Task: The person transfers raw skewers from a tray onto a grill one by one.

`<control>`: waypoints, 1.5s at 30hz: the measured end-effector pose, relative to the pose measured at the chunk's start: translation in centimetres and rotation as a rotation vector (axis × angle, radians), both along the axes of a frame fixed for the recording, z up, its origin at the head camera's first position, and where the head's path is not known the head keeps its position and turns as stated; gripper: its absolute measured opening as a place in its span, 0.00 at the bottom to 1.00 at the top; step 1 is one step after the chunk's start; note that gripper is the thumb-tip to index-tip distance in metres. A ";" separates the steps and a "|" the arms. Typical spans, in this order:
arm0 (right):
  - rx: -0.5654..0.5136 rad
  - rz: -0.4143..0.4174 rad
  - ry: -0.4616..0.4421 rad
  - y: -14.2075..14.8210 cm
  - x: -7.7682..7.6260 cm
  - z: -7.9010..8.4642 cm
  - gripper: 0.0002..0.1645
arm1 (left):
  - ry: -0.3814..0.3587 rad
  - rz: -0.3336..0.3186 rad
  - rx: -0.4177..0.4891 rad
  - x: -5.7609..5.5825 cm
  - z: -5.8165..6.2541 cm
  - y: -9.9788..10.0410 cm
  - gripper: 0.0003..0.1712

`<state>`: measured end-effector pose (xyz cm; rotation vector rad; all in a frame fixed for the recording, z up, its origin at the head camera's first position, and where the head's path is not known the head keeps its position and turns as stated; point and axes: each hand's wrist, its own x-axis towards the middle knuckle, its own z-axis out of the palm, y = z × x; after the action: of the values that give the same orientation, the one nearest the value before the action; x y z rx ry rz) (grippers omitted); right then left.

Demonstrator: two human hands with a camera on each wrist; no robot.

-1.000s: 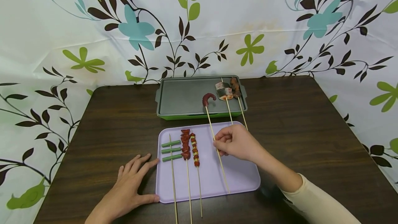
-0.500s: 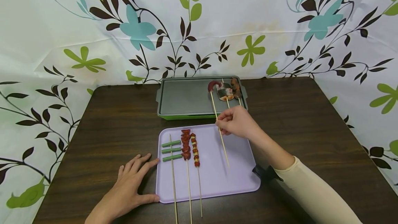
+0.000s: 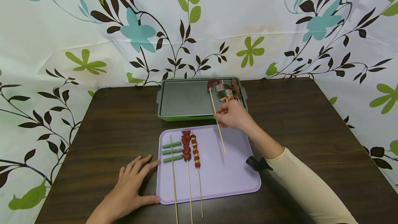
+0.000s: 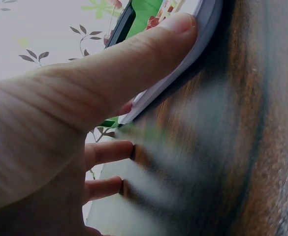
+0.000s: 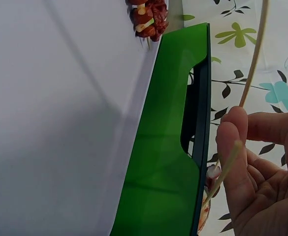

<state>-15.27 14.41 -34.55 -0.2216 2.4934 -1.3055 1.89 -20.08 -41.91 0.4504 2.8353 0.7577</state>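
Note:
My right hand (image 3: 232, 114) pinches the wooden stick of a skewer (image 3: 221, 137) with a curled dark-red tentacle at its tip. That tip is over the right half of a grey griddle (image 3: 186, 98), left of a fish-like skewer (image 3: 224, 92) and a brown meat skewer (image 3: 235, 89). In the right wrist view, thumb and fingers (image 5: 237, 177) close on the stick beside the griddle's green side. My left hand (image 3: 129, 186) lies spread at the left of a lilac tray (image 3: 230, 182); its thumb (image 4: 134, 54) touches the rim in the left wrist view. Whether the tentacle touches the griddle, I cannot tell.
On the tray's left half lie a skewer of green stalks (image 3: 172, 151), a red meat skewer (image 3: 186, 144) and a red-and-yellow skewer (image 3: 195, 151), their sticks passing over the front rim. Dark wooden table (image 3: 124, 120) surrounds the tray. A patterned cloth (image 3: 199, 27) hangs behind.
My right hand has carried the tentacle skewer forward from above the tray to over the griddle, beside the fish-like skewer. The left hand stays at the tray's edge.

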 end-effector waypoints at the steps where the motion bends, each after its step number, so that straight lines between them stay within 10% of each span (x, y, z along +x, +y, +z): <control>1: -0.005 -0.006 -0.008 -0.1 -0.1 0.0 0.10 | 0.001 0.001 -0.001 0.0 0.0 0.0 0.56; 45: 0.125 -0.013 0.168 0.1 0.9 -0.4 0.11 | -0.027 0.004 -0.010 0.1 0.3 0.2 0.56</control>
<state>-14.39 14.52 -34.91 -0.2976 2.7097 -1.1746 2.04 -19.89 -41.60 0.4304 2.8146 0.7440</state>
